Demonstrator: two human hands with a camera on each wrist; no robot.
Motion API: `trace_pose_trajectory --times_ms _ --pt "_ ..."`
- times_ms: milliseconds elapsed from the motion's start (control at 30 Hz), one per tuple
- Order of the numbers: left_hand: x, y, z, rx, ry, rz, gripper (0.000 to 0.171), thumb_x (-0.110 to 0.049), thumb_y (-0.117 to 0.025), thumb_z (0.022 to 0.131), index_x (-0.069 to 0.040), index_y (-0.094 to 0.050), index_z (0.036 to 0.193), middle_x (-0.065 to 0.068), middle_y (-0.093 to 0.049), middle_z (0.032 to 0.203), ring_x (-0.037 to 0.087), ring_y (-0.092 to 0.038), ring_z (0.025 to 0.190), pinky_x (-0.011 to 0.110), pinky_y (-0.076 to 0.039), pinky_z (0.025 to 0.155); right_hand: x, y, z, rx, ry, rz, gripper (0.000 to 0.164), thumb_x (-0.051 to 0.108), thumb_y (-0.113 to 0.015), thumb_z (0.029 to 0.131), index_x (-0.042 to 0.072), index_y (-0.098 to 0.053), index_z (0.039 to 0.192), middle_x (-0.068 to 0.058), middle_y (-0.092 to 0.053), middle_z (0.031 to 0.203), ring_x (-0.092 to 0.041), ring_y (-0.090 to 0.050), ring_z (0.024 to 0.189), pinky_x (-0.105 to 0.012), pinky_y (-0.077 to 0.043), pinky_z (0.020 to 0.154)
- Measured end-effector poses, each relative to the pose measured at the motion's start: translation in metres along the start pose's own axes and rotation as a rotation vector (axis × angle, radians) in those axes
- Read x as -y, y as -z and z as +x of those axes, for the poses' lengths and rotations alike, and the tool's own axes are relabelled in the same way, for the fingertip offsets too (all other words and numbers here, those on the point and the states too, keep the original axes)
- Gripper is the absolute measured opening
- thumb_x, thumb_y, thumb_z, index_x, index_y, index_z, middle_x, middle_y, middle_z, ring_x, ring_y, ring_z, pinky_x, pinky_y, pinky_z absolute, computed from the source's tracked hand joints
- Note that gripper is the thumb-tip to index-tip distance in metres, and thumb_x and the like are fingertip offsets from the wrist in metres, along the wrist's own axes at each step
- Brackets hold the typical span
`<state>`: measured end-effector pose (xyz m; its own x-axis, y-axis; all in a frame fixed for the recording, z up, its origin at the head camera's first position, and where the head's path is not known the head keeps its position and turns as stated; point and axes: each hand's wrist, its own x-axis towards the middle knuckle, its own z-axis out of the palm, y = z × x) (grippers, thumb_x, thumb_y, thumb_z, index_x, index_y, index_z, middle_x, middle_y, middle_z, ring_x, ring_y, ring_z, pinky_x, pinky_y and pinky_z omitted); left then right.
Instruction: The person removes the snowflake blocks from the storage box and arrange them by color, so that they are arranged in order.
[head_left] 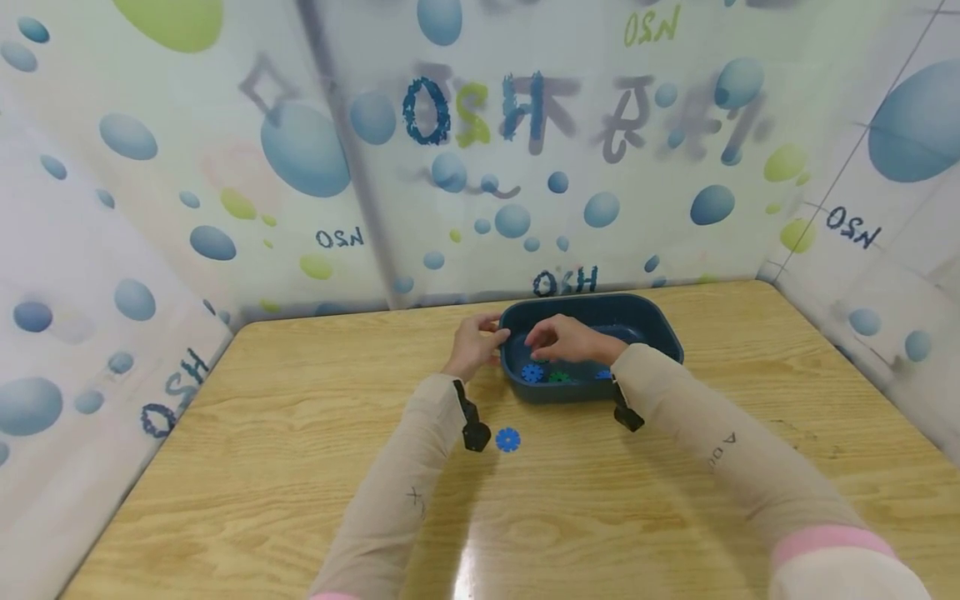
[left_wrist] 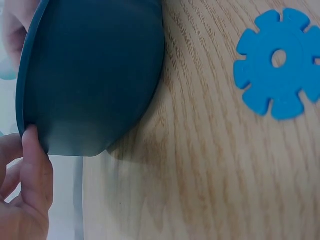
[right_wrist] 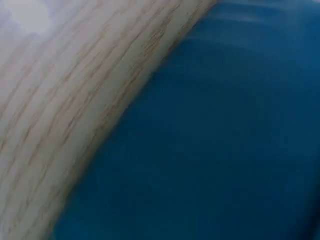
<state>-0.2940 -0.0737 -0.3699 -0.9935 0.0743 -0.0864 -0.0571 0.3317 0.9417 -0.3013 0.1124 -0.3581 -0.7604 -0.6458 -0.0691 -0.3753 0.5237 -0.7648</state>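
Note:
A dark blue plastic basin [head_left: 592, 392] stands toward the back of the wooden table. My left hand [head_left: 474, 343] grips its left rim; the left wrist view shows a digit [left_wrist: 36, 172] against the outer wall and others past the rim. Over the basin's inside hangs my right hand [head_left: 570, 340], its fingers loosely bent and nothing visible between them. Under it lie a blue notched disc [head_left: 532, 372], a green one [head_left: 558, 377] and a bit of another blue piece [head_left: 603, 375]. The right wrist view is filled by the basin wall [right_wrist: 200, 140] and tabletop.
On the table, in front of the basin, lies one blue notched disc [head_left: 507, 440] with a hole in its middle. A patterned sheet [head_left: 480, 225] rises behind the table [head_left: 315, 400] and along both sides. Black wrist cameras [head_left: 476, 435] hang below both sleeves.

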Motion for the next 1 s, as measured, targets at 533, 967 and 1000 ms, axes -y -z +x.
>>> trace_pose_trajectory --times_ms 533,967,1000 --pt "0.0 -0.001 -0.001 -0.016 0.012 -0.017 0.038 -0.011 -0.059 0.086 -0.006 -0.052 0.123 0.014 -0.052 0.107 0.026 -0.061 0.087 0.035 -0.053 0.065 -0.017 -0.01 0.016 0.022 -0.091 -0.055 0.027 -0.001 -0.063 0.078 -0.007 -0.059 0.104 -0.015 -0.062 0.092 -0.023 -0.058 0.087 -0.032 -0.049 0.077" --pt "-0.001 0.0 -0.001 0.0 0.01 -0.04 0.037 -0.01 -0.058 0.086 -0.005 -0.052 0.122 0.015 -0.052 0.106 0.029 -0.061 0.088 0.037 -0.053 0.064 -0.015 -0.018 0.015 0.032 -0.136 -0.109 0.03 0.001 -0.068 0.074 -0.004 -0.063 0.104 -0.009 -0.063 0.087 -0.015 -0.057 0.08 -0.026 -0.049 0.071" --pt "-0.001 0.0 -0.001 0.001 0.012 -0.039 0.037 -0.01 -0.058 0.086 -0.005 -0.052 0.122 0.015 -0.052 0.106 0.029 -0.061 0.088 0.036 -0.053 0.063 -0.015 -0.018 0.015 0.031 -0.135 -0.108 0.031 0.001 -0.068 0.074 -0.004 -0.063 0.104 -0.009 -0.064 0.088 -0.016 -0.058 0.08 -0.027 -0.049 0.072"
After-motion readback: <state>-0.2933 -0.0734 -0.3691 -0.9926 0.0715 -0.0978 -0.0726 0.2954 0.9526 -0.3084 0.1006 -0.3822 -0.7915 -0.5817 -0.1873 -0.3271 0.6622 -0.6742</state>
